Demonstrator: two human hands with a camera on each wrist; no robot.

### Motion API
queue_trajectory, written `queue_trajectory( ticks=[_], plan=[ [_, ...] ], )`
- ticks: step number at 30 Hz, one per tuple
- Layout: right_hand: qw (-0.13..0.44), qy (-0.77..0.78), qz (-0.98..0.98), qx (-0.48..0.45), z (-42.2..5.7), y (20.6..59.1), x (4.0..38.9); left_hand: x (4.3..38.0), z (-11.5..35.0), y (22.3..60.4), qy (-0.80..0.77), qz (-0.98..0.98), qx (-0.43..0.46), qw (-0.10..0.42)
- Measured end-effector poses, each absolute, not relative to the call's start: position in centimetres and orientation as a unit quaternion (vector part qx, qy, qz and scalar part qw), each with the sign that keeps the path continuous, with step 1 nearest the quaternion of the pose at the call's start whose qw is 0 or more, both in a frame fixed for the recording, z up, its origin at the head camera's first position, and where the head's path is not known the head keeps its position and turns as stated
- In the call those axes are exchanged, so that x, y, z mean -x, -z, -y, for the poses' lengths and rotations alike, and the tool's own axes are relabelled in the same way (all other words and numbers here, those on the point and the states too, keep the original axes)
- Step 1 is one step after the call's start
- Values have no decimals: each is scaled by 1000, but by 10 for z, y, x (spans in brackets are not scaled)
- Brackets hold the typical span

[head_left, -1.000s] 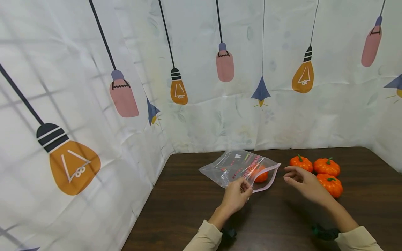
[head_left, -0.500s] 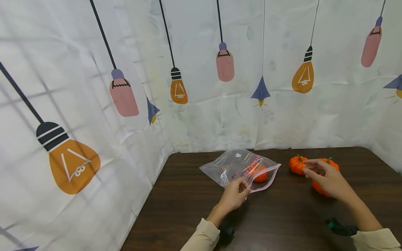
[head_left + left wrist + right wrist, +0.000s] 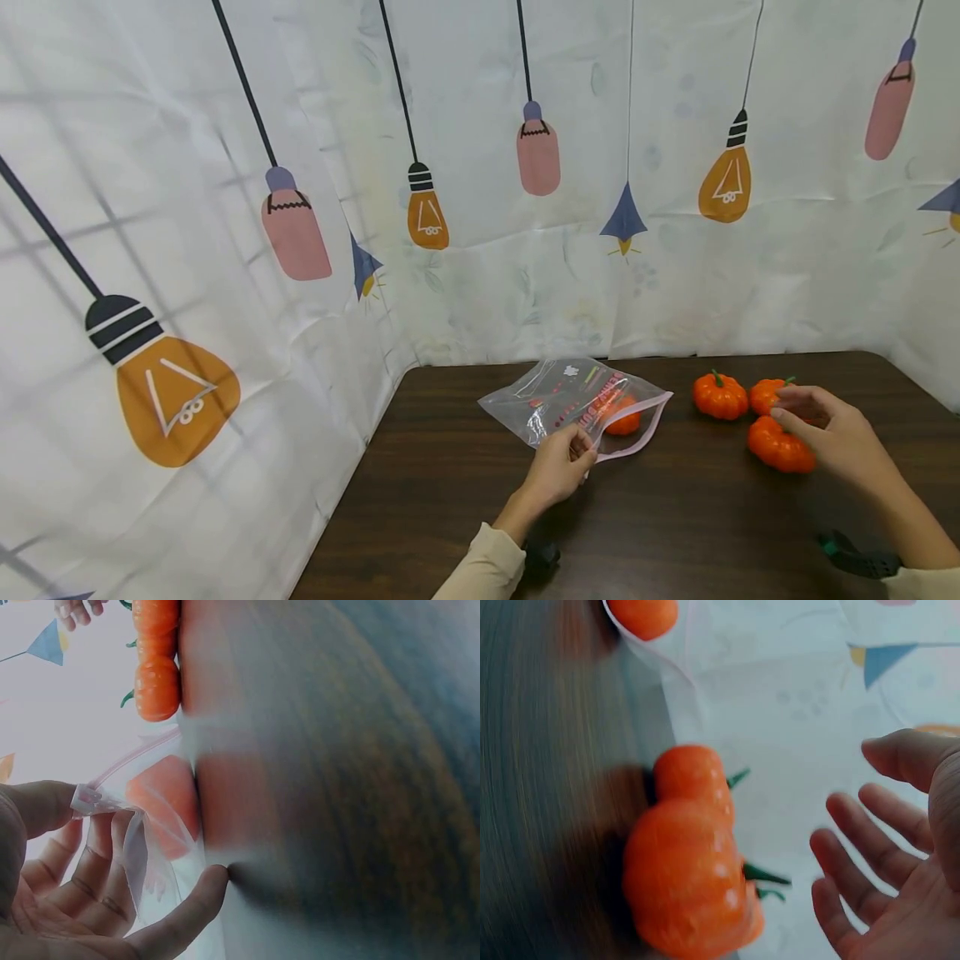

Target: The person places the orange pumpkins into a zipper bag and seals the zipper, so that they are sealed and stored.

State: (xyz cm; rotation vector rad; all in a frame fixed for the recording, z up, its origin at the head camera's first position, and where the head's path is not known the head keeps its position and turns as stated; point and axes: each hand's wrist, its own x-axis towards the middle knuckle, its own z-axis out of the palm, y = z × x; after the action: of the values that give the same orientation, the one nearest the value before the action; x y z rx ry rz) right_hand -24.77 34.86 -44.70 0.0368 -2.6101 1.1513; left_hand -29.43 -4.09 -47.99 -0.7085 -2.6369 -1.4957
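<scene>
A clear zip bag (image 3: pixel 551 404) with pink print lies on the table, its pink-edged mouth facing right. Inside, near the mouth, sits a small orange pumpkin (image 3: pixel 622 420). My left hand (image 3: pixel 557 467) pinches the near corner of the mouth, at the white zip slider (image 3: pixel 88 799) in the left wrist view. Three more glossy pumpkins with green stems stand to the right: a left one (image 3: pixel 720 397), a back one (image 3: pixel 763 395) partly hidden by my right hand, and a front one (image 3: pixel 780 447). My right hand (image 3: pixel 843 433) hovers beside them with fingers loosely spread, holding nothing.
The dark brown wooden table (image 3: pixel 675 533) reaches back to a white curtain (image 3: pixel 480 300) printed with hanging lamps, which also runs along the left side. Dark straps with wrist devices (image 3: pixel 858 557) sit below both wrists.
My right hand has moved right, from beside the bag's mouth across the pumpkins to their right side. The left hand keeps its pinch on the bag, nearly still.
</scene>
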Motion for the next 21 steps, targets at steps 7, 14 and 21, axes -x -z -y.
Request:
queue_trajectory(
  ticks=[7,14,21],
  plan=[
    [101,-385,917,20,-371,457,250,295,41,480,485,845,225,19],
    [48,-382,923,-19,-384,468,257,296,40,482,489,842,226,22],
    [40,-401,915,-19,-388,481,259,296,40,480,478,847,229,38]
  ],
)
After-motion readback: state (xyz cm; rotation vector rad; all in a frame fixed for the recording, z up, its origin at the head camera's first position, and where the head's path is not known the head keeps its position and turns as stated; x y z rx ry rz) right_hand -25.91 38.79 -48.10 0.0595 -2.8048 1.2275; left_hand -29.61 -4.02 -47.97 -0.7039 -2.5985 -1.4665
